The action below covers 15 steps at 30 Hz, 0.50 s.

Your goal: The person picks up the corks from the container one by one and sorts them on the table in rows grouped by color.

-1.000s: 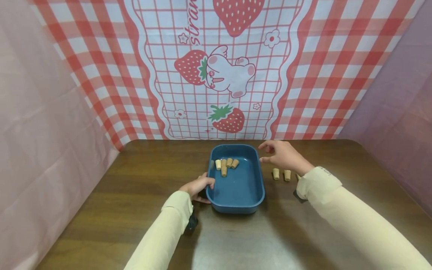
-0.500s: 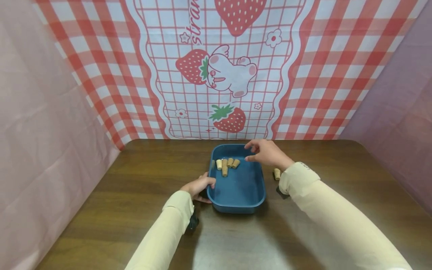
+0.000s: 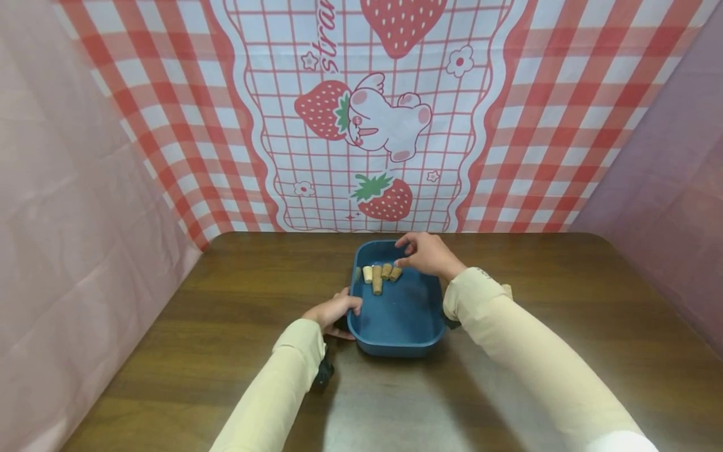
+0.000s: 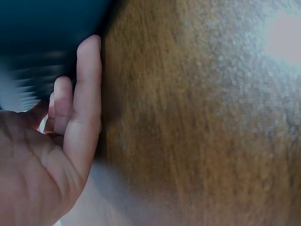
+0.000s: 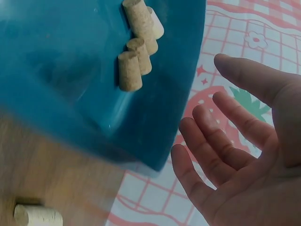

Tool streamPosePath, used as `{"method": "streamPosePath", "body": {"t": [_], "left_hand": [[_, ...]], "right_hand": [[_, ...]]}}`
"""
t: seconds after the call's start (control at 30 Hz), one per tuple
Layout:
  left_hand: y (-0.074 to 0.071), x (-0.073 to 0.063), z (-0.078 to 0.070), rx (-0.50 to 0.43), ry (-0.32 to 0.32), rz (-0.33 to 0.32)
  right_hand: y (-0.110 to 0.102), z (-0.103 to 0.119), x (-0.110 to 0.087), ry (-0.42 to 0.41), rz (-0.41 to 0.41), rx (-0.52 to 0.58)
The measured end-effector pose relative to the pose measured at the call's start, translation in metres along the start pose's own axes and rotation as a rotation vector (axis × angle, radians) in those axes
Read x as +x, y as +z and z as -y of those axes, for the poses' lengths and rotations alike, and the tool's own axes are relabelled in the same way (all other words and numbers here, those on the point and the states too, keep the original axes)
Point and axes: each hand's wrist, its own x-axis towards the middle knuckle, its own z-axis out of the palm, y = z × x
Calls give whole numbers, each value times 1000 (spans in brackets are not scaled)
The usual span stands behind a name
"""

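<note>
Head cam: my left hand (image 3: pixel 333 312) has the left wall of the blue bin (image 3: pixel 398 346) pinched, thumb over the rim, while my right hand (image 3: pixel 428 254) hangs over the far right part, holding nothing. The corks (image 3: pixel 377 280) are bunched inside, toward the far left. Left wrist: fingers against the outer wall, wooden table (image 4: pixel 188 117) alongside. Right wrist: fingers loosely spread, plus a stray cork (image 5: pixel 44 216) lying outside the bin.

There is one table (image 3: pixel 243 326), one tub (image 3: pixel 395 349), one left hand (image 3: pixel 333 312) and one right hand (image 3: pixel 430 255). The tub holds four or five corks (image 5: pixel 130 73); one long shape could be two. Outside, at least one loose cork (image 5: pixel 44 216) shows.
</note>
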Motion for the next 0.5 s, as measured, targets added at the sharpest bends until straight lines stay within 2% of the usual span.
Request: {"method": "streamPosePath", "body": {"t": [0.3,0.5], "left_hand": [[1,-2,-1,1,14,-11],[-1,1,1,-1,5,-5]], "right_hand": [[15,8,14,-20,14,-24],[25,14,19,-3,39,-21]]}}
